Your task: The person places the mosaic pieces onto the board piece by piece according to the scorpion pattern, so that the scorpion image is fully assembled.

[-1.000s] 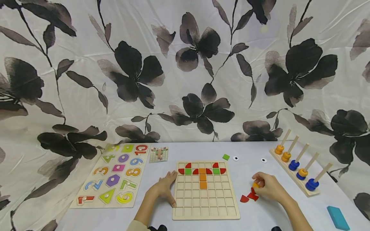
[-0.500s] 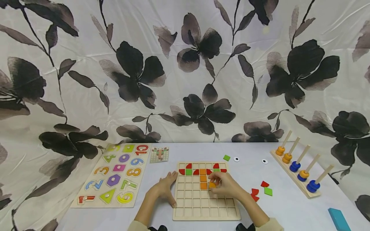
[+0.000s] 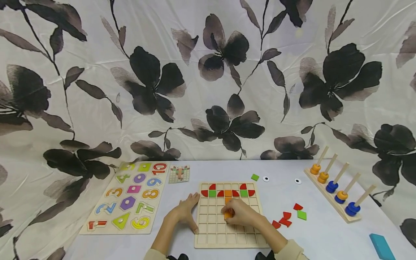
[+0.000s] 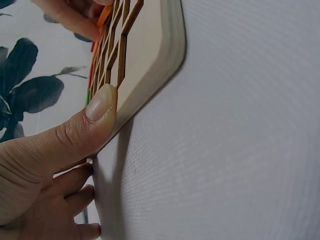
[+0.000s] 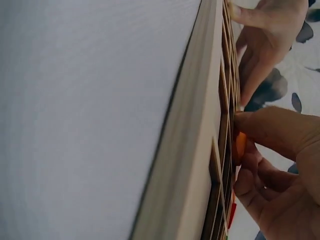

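A wooden grid board (image 3: 231, 245) lies flat on the table. Red quarter-circle, green square and orange square tiles fill cells in its upper rows. My right hand (image 3: 243, 213) is over the middle of the grid and pinches an orange tile (image 3: 227, 215) at the column of orange squares; in the right wrist view the orange tile (image 5: 241, 146) shows between thumb and fingers. My left hand (image 3: 184, 213) rests at the board's left edge with fingers spread. Its thumb (image 4: 101, 107) presses on the rim in the left wrist view. The right hand covers part of the orange column.
Loose red pieces (image 3: 285, 222) and a green square (image 3: 301, 215) lie right of the board. Behind are another green square (image 3: 255, 177), two eye discs (image 3: 265, 179) and a pattern card (image 3: 179, 174). A number puzzle (image 3: 121, 202) stands left, a peg stacker (image 3: 334, 195) and a blue block (image 3: 381, 246) right.
My right hand has carried the orange tile from the loose pieces leftward onto the board and into the middle column. My left hand has stayed at the edge.
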